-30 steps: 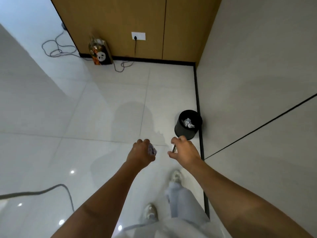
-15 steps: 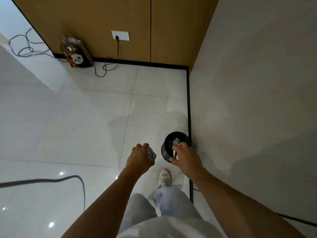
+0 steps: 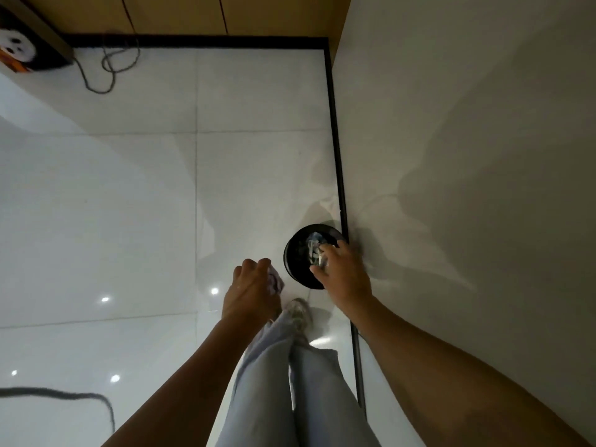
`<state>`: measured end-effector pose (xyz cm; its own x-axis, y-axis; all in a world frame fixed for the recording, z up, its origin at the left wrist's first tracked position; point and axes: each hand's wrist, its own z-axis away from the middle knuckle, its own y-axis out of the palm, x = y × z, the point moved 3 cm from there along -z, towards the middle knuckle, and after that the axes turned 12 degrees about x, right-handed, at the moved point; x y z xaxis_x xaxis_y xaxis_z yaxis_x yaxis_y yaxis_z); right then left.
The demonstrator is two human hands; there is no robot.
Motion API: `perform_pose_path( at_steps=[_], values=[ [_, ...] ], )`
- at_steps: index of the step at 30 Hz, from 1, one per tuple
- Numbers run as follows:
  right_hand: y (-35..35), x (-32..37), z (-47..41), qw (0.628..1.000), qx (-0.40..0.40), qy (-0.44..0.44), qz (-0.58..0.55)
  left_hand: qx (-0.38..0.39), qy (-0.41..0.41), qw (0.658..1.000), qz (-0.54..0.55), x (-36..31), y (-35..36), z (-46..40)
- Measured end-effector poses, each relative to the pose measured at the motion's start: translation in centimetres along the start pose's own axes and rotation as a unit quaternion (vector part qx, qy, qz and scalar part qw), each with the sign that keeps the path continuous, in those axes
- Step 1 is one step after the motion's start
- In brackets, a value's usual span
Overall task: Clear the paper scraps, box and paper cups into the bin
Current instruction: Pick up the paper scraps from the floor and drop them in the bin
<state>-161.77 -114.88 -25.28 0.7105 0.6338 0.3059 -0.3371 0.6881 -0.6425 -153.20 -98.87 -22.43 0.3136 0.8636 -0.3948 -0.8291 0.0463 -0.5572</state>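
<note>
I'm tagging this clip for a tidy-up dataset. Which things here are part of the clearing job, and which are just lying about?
Part of the job: black bin; paper scrap in left hand; scrap in right hand; scraps in the bin.

Lying about: grey cable; dark cable; printed box.

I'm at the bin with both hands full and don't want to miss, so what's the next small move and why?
Probably let go with the right hand first: it is already over the mouth of the round black bin, with its pale paper scrap above the crumpled paper inside. The left hand grips its purplish scrap short of the rim.
</note>
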Motion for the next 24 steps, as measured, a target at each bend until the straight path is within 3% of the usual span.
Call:
perform_pose_path(
  at_steps=[7,11,16,21,24],
  values=[
    [4.7,-4.0,-6.6,0.990,0.047,0.094,-0.098,0.038,0.011,0.999,-0.024,0.3,3.2,-7.8],
    [4.6,-5.8,-6.5,0.987,0.021,0.074,-0.140,0.050,0.028,0.998,-0.033,-2.2,5.0,-10.9],
    [4.7,-8.9,-5.6,0.977,0.001,0.115,-0.180,0.060,0.058,0.995,-0.060,-4.4,6.8,-14.7],
    [5.1,-9.9,-5.5,0.976,0.001,0.112,-0.186,0.131,0.032,0.983,-0.122,-5.0,8.4,-17.0],
    [5.0,-9.2,-4.9,0.979,-0.006,0.088,-0.184,0.102,0.047,0.988,-0.107,-4.4,8.4,-16.0]
  ],
)
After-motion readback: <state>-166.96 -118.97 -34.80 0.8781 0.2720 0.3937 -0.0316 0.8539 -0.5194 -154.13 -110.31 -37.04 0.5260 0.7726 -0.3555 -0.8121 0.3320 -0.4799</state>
